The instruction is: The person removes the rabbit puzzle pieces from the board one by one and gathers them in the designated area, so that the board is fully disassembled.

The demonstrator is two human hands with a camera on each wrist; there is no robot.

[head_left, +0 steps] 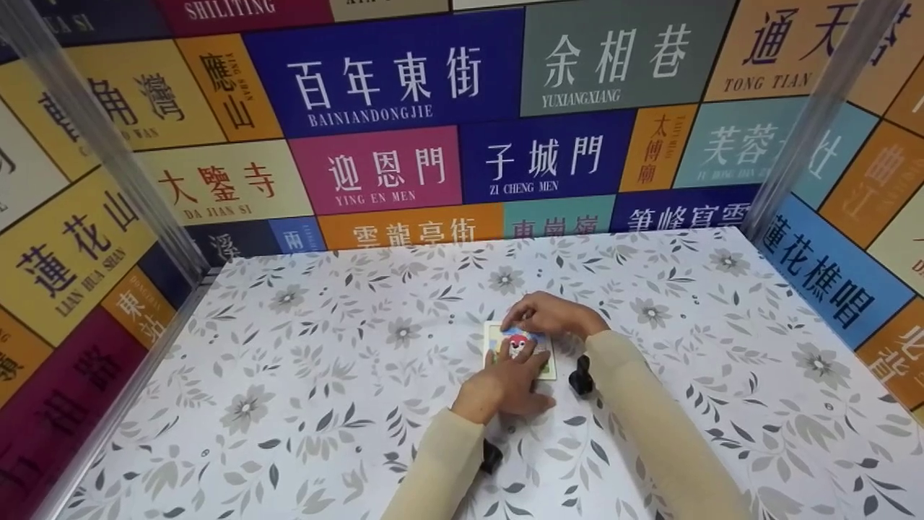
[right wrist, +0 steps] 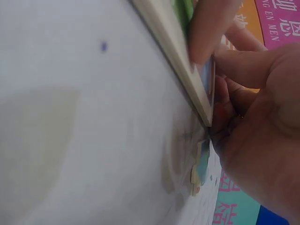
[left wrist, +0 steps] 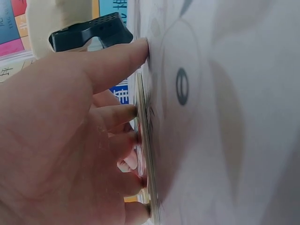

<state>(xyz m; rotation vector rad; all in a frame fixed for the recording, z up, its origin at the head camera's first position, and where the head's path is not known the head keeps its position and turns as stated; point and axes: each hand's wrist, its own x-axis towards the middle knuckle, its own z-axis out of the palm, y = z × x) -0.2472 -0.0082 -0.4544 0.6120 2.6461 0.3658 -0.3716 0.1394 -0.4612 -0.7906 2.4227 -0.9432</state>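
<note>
A small flat picture board [head_left: 550, 371] with a pale border lies on the table. It bears a cartoon figure with a red head. My left hand [head_left: 505, 386] rests on its near part, fingertips touching the picture and the thumb set apart on the tabletop. At the board's far right edge is my right hand [head_left: 559, 315], its fingers bent. Whether they pinch anything is hidden. In the right wrist view the board's pale edge [right wrist: 180, 65] runs toward that hand. Just past the board's corner lies a small jagged teal and tan piece [right wrist: 201, 164], close to the right fingers.
A white tablecloth [head_left: 325, 383] with grey leaves and flowers covers the table. Behind it stands a wall [head_left: 382, 72] of coloured sign panels. Clear upright edges [head_left: 794, 130] stand at both back corners. Black wrist cameras [head_left: 580, 377] sit by both sleeves.
</note>
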